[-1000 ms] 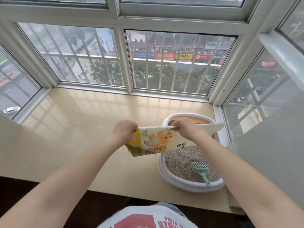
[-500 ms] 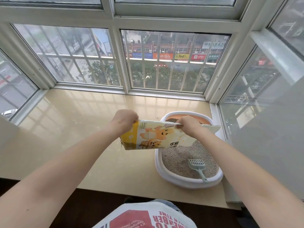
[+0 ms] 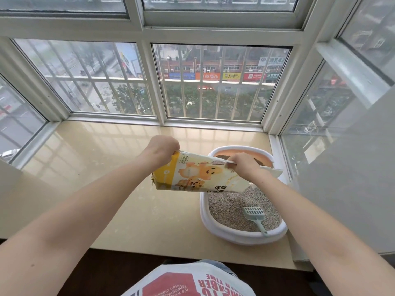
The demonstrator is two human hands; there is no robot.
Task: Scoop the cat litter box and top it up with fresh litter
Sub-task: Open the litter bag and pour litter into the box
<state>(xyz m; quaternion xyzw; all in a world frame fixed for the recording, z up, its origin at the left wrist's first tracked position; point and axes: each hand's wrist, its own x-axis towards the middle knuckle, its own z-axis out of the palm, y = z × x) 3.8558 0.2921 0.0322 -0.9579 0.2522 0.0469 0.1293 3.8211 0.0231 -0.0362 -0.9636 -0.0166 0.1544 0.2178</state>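
A yellow and white litter bag point(image 3: 198, 175) with cartoon cats lies tipped sideways in the air, its open end over the litter box. My left hand point(image 3: 161, 149) grips the bag's bottom corner. My right hand point(image 3: 243, 166) grips its upper edge near the mouth. The white oval litter box point(image 3: 206, 216) with an orange inner wall sits on the sill at the right and holds grey litter point(image 3: 228, 210). A pale blue scoop point(image 3: 255, 215) rests in the litter, its handle on the near rim.
The beige stone window sill point(image 3: 102, 167) stretches left of the box. Window frames and glass close it in at the back and both sides. A grey wall point(image 3: 352, 178) stands right of the box. My printed shirt point(image 3: 188, 280) shows at the bottom.
Both hands have lifted the bag a little and kept it tilted toward the box. The box and scoop have not moved.
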